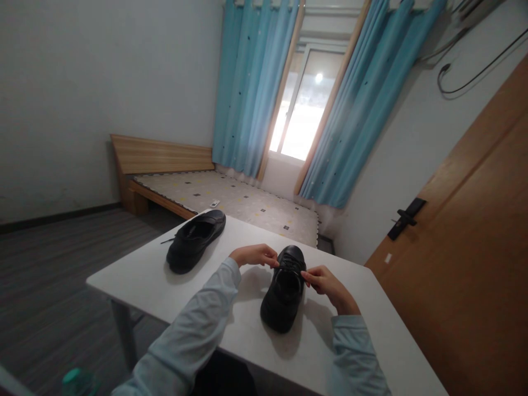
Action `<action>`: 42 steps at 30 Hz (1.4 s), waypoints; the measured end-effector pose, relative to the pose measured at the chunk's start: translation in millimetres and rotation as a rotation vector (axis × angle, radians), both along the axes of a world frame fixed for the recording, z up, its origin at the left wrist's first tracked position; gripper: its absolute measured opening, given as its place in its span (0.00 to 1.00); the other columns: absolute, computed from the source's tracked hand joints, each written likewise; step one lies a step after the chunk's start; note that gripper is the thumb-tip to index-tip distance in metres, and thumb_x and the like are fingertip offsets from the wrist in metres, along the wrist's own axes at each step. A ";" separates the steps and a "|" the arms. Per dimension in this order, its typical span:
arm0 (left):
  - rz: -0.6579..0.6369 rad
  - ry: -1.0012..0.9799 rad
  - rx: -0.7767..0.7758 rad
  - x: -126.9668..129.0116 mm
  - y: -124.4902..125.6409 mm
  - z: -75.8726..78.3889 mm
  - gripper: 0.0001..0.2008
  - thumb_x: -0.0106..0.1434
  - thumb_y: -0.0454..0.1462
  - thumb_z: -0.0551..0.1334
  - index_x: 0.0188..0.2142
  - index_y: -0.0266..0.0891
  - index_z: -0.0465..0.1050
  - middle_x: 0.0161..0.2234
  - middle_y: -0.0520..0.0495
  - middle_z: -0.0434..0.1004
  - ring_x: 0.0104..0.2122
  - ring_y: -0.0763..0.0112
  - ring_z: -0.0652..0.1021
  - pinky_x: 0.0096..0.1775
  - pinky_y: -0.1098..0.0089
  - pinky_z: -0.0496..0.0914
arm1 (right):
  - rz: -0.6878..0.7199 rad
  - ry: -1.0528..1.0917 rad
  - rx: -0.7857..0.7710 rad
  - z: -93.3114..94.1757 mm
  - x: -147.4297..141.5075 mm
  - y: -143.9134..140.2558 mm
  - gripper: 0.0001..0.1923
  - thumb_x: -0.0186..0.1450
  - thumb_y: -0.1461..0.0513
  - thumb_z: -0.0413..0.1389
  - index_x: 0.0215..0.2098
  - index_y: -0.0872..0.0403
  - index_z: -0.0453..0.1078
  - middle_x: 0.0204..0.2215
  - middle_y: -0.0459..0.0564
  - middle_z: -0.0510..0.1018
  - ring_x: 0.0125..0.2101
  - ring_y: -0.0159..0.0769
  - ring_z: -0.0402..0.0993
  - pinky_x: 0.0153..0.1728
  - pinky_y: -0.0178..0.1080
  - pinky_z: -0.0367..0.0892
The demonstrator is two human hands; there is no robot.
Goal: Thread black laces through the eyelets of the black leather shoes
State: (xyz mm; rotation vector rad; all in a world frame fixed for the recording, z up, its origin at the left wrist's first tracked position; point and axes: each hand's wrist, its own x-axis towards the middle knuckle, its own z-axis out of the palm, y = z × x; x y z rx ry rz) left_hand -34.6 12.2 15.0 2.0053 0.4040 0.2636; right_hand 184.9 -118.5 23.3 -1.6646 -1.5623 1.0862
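A black lace-up shoe (280, 308) stands upright on the white table (231, 335), its heel toward me and its toe pointing away. At the left of its opening, my left hand (258, 255) is closed in a pinch on a shoelace. On the opposite side, my right hand (325, 281) pinches a shoelace too, close to the shoe's upper edge. The laces cross the shoe between both hands; their exact form is too dark to make out. Farther left on the table rests a second black shoe (181, 256), with a lace end sticking out to its left.
Beyond the table is a bed (247, 195) with a wooden headboard (165, 155) and a small white object (214, 203) on it. Blue curtains (251, 88) flank the window. A wooden door (466, 264) stands at right. A green-capped bottle (72, 379) is low at left.
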 end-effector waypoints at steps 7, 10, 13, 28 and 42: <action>0.058 0.022 -0.004 5.2 -1.4 -0.6 0.21 0.52 0.52 0.60 0.24 0.34 0.68 0.23 0.53 0.66 0.25 0.77 0.65 0.28 0.74 0.61 | -0.087 0.161 0.074 4.0 -11.9 1.5 0.23 0.51 0.46 0.57 0.16 0.54 0.55 0.11 0.36 0.54 0.12 0.21 0.45 0.14 0.30 0.37; 0.112 -0.006 0.058 8.4 1.6 -3.1 0.25 0.55 0.56 0.55 0.25 0.34 0.69 0.22 0.53 0.66 0.22 0.78 0.64 0.27 0.74 0.60 | -0.147 0.187 0.155 3.7 -17.7 5.6 0.23 0.51 0.44 0.56 0.18 0.53 0.57 0.10 0.35 0.53 0.11 0.21 0.47 0.13 0.29 0.39; 0.246 -0.049 0.095 11.6 6.2 -6.7 0.30 0.57 0.58 0.50 0.26 0.33 0.71 0.19 0.53 0.63 0.20 0.78 0.63 0.25 0.74 0.60 | -0.235 0.180 0.276 1.3 -20.6 10.5 0.23 0.52 0.42 0.55 0.20 0.53 0.59 0.10 0.35 0.55 0.10 0.23 0.49 0.11 0.29 0.41; 0.488 0.131 0.519 14.8 8.0 -17.9 0.11 0.59 0.41 0.59 0.35 0.38 0.75 0.34 0.45 0.79 0.33 0.68 0.77 0.36 0.73 0.67 | -0.436 -0.151 0.825 14.1 -43.9 -0.1 0.11 0.61 0.54 0.51 0.28 0.53 0.63 0.23 0.45 0.68 0.24 0.32 0.66 0.23 0.33 0.62; 0.476 0.146 0.542 16.6 12.1 -24.2 0.10 0.59 0.39 0.59 0.36 0.37 0.76 0.35 0.44 0.79 0.33 0.68 0.77 0.37 0.73 0.67 | -0.333 -0.957 0.885 -1.8 -125.1 -58.1 0.10 0.66 0.56 0.47 0.32 0.52 0.66 0.25 0.53 0.71 0.28 0.42 0.65 0.31 0.43 0.58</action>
